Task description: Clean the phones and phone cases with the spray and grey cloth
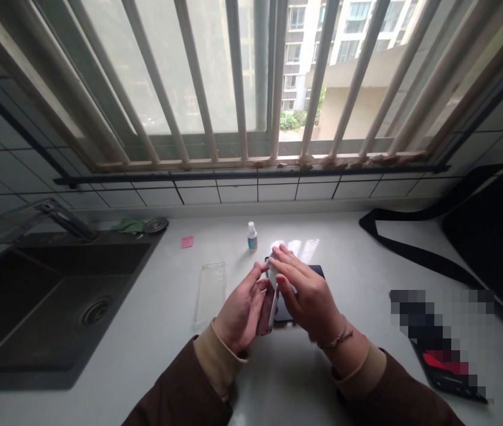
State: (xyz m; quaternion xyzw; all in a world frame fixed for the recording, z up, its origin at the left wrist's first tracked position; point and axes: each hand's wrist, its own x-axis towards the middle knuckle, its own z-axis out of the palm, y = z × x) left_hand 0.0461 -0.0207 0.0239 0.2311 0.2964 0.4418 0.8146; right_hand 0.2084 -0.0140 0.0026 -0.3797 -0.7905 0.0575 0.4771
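My left hand [243, 307] is closed around a phone [267, 313], tilted up on its edge above the counter. My right hand [307, 290] lies over the phone's upper part, fingers stretched together, pressing a white cloth-like piece [272, 273] against it; the fingers hide most of that piece. Under my right hand is a dark flat item [317, 271], mostly covered, its kind unclear. To the left of my left hand a clear phone case [210, 293] lies flat. Beyond both hands, a small white spray bottle [252, 238] stands upright.
A dark sink [145, 254] with a faucet [67, 219] is at the left. A pink slip [186, 241] lies near it. On the right are a black bag [495, 225] with its strap [415, 251] and a partly blurred dark object [438, 349]. A barred window rises behind the counter.
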